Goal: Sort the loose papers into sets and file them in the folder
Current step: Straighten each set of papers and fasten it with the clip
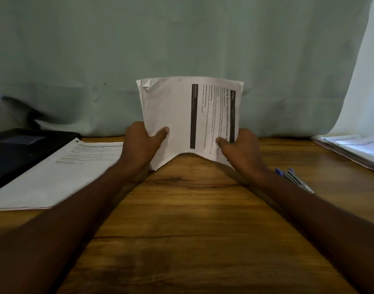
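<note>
Partly hidden folder, blurred stack print

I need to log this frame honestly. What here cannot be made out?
- Head view: body text on the held papers is blurred, and the sheet count is hidden.
- Fingers of the left hand and right hand are behind the sheets.
- The black folder and right paper stack are cut off by the frame edges.
- The pens are partly hidden by the right forearm.

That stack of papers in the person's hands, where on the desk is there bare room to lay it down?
The bare wood of the desk between the forearms, bordered by the sheets on the left and the pens on the right. The left side, with the black folder, and the far right, with a paper pile, are crowded.
</note>
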Motion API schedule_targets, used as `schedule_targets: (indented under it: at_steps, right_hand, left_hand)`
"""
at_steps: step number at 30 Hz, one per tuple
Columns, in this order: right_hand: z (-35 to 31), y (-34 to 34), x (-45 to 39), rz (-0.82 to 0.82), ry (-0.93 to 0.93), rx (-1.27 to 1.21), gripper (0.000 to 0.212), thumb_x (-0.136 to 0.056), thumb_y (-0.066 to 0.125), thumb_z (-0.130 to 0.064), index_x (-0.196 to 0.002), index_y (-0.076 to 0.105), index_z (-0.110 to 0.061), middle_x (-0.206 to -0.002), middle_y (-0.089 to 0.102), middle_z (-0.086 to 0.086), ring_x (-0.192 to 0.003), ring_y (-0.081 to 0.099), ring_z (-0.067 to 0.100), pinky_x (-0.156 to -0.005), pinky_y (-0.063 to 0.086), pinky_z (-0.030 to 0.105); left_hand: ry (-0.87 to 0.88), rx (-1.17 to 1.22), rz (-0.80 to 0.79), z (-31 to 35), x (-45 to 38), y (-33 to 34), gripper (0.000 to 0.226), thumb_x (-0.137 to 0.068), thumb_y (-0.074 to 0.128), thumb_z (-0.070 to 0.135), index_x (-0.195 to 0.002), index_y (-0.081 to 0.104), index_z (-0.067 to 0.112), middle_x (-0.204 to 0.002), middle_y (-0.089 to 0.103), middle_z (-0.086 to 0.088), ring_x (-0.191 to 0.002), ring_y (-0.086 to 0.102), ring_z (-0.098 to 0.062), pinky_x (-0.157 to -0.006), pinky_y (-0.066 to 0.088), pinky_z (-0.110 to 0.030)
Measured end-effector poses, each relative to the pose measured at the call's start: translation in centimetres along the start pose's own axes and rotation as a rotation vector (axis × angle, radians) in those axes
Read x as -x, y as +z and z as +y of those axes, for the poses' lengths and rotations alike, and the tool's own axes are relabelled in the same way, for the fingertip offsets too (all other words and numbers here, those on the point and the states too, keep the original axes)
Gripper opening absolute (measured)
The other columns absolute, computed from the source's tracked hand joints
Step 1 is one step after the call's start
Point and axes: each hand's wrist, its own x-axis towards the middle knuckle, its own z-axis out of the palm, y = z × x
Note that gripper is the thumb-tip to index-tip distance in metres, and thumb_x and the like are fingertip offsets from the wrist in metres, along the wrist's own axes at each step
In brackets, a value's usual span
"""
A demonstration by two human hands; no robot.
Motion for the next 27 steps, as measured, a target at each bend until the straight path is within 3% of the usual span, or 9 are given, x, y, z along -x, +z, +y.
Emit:
schedule_targets:
  at_steps: [2, 6, 12, 17, 18, 21, 22, 25, 27]
  right_hand:
    - [0.2, -0.1, -0.2, 0.008, -0.01, 0.0, 0.042, -0.098, 0.067, -0.018, -0.138, 0.06, -0.009, -0.135, 0.066, 0.01, -0.12, 0.066, 0.023, -0.081, 0.057, 0.02]
    - [0.5, -0.2, -0.1, -0.082, 0.083, 0.03, 0.044, -0.098, 0.067, -0.02, -0.139, 0.057, -0.009, -0.135, 0.065, 0.012, -0.114, 0.069, 0.025, -0.082, 0.063, 0.037]
    - [0.8, -0.3, -0.3, -0.091, 0.069, 0.042, 0.045, -0.097, 0.068, -0.02, -0.139, 0.057, -0.009, -0.136, 0.065, 0.011, -0.114, 0.069, 0.024, -0.081, 0.063, 0.037]
    - [0.8, -0.4, -0.6, -0.002, 0.043, 0.021, 0.041, -0.096, 0.069, -0.017, -0.135, 0.061, -0.007, -0.133, 0.067, 0.01, -0.115, 0.068, 0.021, -0.065, 0.05, 0.007]
    - [0.8, -0.4, -0.7, -0.002, 0.052, 0.031, 0.039, -0.096, 0.069, -0.018, -0.133, 0.063, -0.006, -0.13, 0.068, 0.01, -0.109, 0.07, 0.02, -0.066, 0.053, 0.009]
    - [1.2, -0.3, -0.5, -0.095, 0.134, 0.007, 0.044, -0.096, 0.07, -0.021, -0.137, 0.059, -0.009, -0.133, 0.066, 0.01, -0.111, 0.069, 0.023, -0.083, 0.063, 0.036]
    - [1.2, -0.3, -0.4, -0.094, 0.126, 0.006, 0.045, -0.096, 0.07, -0.021, -0.139, 0.058, -0.01, -0.135, 0.065, 0.01, -0.114, 0.068, 0.024, -0.085, 0.062, 0.037]
    - [1.1, -0.6, -0.7, -0.04, 0.057, -0.004, 0.045, -0.096, 0.069, -0.019, -0.139, 0.059, -0.009, -0.136, 0.065, 0.009, -0.118, 0.067, 0.022, -0.082, 0.057, 0.02]
    - [1.2, -0.5, -0.8, -0.093, 0.083, 0.024, 0.046, -0.096, 0.07, -0.018, -0.139, 0.059, -0.009, -0.136, 0.065, 0.01, -0.117, 0.067, 0.023, -0.084, 0.06, 0.026]
  left_hand:
    - [0.017, -0.003, 0.004, 0.0, -0.1, 0.1, 0.056, -0.091, 0.075, 0.038, -0.13, 0.063, -0.001, -0.125, 0.069, -0.017, -0.107, 0.068, -0.028, -0.083, 0.055, -0.036]
    - [-0.006, -0.016, -0.008, -0.4, 0.1, 0.2, 0.055, -0.092, 0.074, 0.036, -0.131, 0.063, -0.001, -0.125, 0.069, -0.016, -0.107, 0.067, -0.026, -0.079, 0.05, -0.031]
    - [0.005, -0.019, -0.009, -0.2, -0.2, -0.1, 0.053, -0.091, 0.076, 0.034, -0.131, 0.064, 0.0, -0.126, 0.069, -0.016, -0.111, 0.068, -0.031, -0.083, 0.05, -0.03]
    - [-0.005, 0.044, 0.044, 0.1, -0.2, -0.2, 0.048, -0.092, 0.076, 0.031, -0.128, 0.066, 0.001, -0.121, 0.071, -0.014, -0.1, 0.063, -0.014, -0.083, 0.047, -0.025]
    - [-0.006, 0.043, 0.035, 0.2, -0.2, -0.2, 0.048, -0.092, 0.076, 0.03, -0.129, 0.065, 0.001, -0.122, 0.07, -0.014, -0.101, 0.063, -0.015, -0.083, 0.046, -0.025]
    - [-0.057, 0.018, -0.019, -0.1, 0.2, 0.3, 0.055, -0.092, 0.076, 0.032, -0.135, 0.06, 0.001, -0.13, 0.067, -0.016, -0.115, 0.065, -0.027, -0.085, 0.046, -0.028]
    - [-0.064, 0.019, -0.01, -0.2, 0.2, 0.3, 0.056, -0.092, 0.076, 0.033, -0.135, 0.06, 0.001, -0.13, 0.067, -0.016, -0.117, 0.064, -0.029, -0.085, 0.046, -0.029]
    - [-0.04, 0.042, 0.022, -0.1, 0.0, 0.2, 0.052, -0.092, 0.076, 0.033, -0.13, 0.064, 0.001, -0.12, 0.07, -0.011, -0.111, 0.066, -0.024, -0.082, 0.045, -0.026]
    - [-0.07, 0.033, -0.004, 0.0, 0.2, 0.2, 0.054, -0.092, 0.075, 0.033, -0.133, 0.06, 0.0, -0.12, 0.067, -0.008, -0.11, 0.062, -0.02, -0.082, 0.044, -0.027]
